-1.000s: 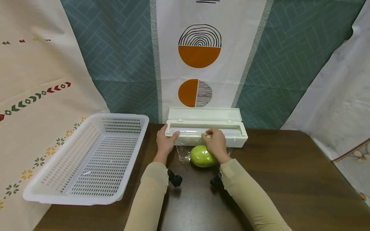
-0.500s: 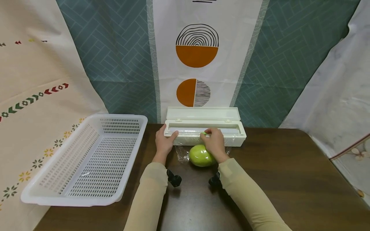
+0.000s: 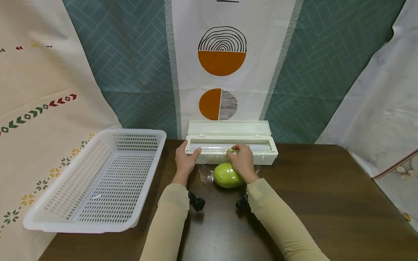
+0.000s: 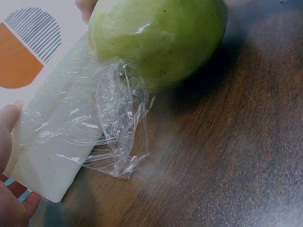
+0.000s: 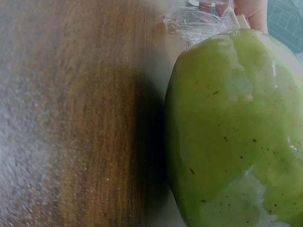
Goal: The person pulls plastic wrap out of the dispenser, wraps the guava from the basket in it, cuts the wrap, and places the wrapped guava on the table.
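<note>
A white cling film dispenser (image 3: 209, 158) stands at the back of the table with its lid raised and a film roll (image 3: 212, 146) inside. My left hand (image 3: 185, 161) grips its left end, thumb on the front edge. My right hand (image 3: 242, 161) pinches the small green slide cutter (image 3: 230, 150) on the front edge. Just before the box lies a glossy, speckled green mango-like fruit (image 3: 226, 175), partly hidden by my right hand. Clear cling film (image 4: 120, 118) hangs down the box front, bunched beside the fruit. Only the fruit's side (image 5: 227, 132) fills the right wrist view.
A white perforated plastic basket (image 3: 143, 181) stands at the left, with a small white strip (image 3: 97, 197) inside. Patterned cloths hang behind and along both sides of the brown wooden table (image 3: 326, 195).
The view has shifted slightly. Both hands keep their places on the dispenser and slide cutter, and the fruit stays put.
</note>
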`<state>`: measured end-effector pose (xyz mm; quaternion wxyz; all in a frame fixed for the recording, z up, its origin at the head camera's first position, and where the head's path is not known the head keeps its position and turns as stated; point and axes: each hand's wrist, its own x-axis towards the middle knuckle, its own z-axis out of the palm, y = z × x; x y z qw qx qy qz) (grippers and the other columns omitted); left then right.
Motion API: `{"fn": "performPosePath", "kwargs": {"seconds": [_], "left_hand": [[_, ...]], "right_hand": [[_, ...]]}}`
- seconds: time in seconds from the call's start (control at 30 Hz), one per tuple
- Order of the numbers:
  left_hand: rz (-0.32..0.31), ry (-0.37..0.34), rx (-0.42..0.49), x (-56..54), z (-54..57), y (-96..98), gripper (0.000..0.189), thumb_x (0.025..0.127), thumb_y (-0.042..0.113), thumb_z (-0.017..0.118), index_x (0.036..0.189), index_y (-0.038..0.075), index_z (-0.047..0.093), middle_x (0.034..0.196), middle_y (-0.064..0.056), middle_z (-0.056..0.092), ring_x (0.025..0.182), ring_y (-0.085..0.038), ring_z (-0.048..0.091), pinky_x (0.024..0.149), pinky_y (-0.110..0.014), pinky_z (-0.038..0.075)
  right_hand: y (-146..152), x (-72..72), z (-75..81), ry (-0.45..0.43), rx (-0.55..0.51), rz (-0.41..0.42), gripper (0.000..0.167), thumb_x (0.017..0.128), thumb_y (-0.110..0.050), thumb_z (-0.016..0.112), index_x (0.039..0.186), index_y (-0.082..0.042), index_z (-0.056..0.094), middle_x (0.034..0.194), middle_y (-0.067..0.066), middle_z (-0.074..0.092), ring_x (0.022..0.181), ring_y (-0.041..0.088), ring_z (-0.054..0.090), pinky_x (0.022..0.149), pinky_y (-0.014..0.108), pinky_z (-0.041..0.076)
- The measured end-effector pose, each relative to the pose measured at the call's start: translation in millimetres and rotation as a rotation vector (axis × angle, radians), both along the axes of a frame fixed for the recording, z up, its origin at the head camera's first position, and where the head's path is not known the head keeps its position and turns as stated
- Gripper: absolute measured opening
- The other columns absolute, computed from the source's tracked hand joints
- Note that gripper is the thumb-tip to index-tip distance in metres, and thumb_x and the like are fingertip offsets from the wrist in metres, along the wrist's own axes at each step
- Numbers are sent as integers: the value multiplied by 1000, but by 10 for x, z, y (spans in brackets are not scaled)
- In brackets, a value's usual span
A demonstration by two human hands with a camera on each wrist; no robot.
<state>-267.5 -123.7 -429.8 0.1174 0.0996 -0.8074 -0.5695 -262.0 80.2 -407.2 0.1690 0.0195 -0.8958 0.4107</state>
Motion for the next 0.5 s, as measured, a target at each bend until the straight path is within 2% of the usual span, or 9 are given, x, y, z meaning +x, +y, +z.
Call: {"fn": "performPosePath", "kwargs": {"seconds": [0.13,0.23,0.37,0.5], "left_hand": [[-4,-3,-3,-6,1,-2,73,86,33,68,147,11,33,147,-17,31,137,-34,31,112,-48,29],[-7,-5,-10,-11,2,-4,73,87,33,68,147,11,33,148,-17,31,137,-34,30,112,-48,29],[-1,-4,-16,-18,1,-1,73,86,33,68,147,11,33,147,-17,31,137,-34,31,112,-48,28],[3,-6,-15,-24,-10,0,73,86,33,69,147,11,34,147,-17,31,137,-34,31,112,-47,28]], "right_hand": [[5,-8,-4,12,-7,-7,24,79,-19,65,94,-1,69,100,16,67,96,32,60,84,42,48],[10,-12,-8,29,-8,-14,23,79,-18,65,93,-1,69,99,16,68,96,33,61,91,43,46],[15,-20,-19,54,-3,-12,20,79,-16,65,91,0,68,99,18,67,100,35,61,111,41,32],[15,-19,-31,65,5,-6,20,79,-15,63,91,0,67,100,19,65,104,36,59,118,41,18]]}}
